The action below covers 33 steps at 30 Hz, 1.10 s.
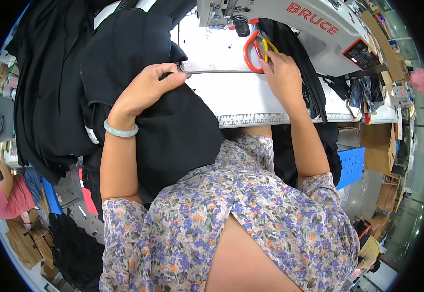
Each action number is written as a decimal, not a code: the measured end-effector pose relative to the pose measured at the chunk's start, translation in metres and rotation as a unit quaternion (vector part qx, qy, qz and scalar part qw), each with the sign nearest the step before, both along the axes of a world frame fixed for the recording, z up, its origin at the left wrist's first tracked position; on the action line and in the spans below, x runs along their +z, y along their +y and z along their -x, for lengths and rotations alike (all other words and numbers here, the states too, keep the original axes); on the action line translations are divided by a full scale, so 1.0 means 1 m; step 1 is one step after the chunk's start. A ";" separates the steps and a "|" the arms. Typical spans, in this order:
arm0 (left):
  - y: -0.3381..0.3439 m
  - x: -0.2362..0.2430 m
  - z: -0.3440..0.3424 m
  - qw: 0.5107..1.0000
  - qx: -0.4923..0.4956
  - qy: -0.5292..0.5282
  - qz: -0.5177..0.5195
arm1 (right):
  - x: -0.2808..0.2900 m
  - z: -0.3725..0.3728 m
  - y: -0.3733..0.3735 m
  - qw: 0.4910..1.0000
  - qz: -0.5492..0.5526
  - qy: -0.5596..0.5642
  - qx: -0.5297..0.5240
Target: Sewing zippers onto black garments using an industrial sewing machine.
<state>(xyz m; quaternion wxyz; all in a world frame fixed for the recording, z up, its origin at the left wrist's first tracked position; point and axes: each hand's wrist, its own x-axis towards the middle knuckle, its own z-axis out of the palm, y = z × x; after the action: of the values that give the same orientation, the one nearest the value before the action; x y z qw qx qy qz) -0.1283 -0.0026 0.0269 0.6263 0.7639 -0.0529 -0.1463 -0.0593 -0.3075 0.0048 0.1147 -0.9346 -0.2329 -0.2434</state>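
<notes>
A big heap of black cloth (61,87) covers the left side of the white counter (251,95) and hangs down over its front edge to the person's lap. At the back of the counter stands a white sewing machine (290,24). A ruler strip (265,118) runs along the front edge of the counter. The left hand (146,90) is closed on a fold of the cloth; it pinches the cloth between thumb and fingers, near the machine's needle area. On this wrist is a pale green bangle (120,130). The right hand (282,73) rests on the counter, its fingers curled around the scissors (256,51) with orange and yellow handles, just below the machine.
</notes>
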 end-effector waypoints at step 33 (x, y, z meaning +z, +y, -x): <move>-0.065 0.034 -0.025 0.898 -0.247 -0.212 -0.296 | 0.030 0.150 -0.010 0.766 -0.367 0.527 0.013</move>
<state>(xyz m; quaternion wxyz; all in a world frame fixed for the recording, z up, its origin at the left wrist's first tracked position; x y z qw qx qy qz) -0.1032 -0.0671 0.0610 0.2890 0.8894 -0.3255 -0.1396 -0.2090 -0.3178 0.0352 0.5573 -0.7990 -0.0407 0.2224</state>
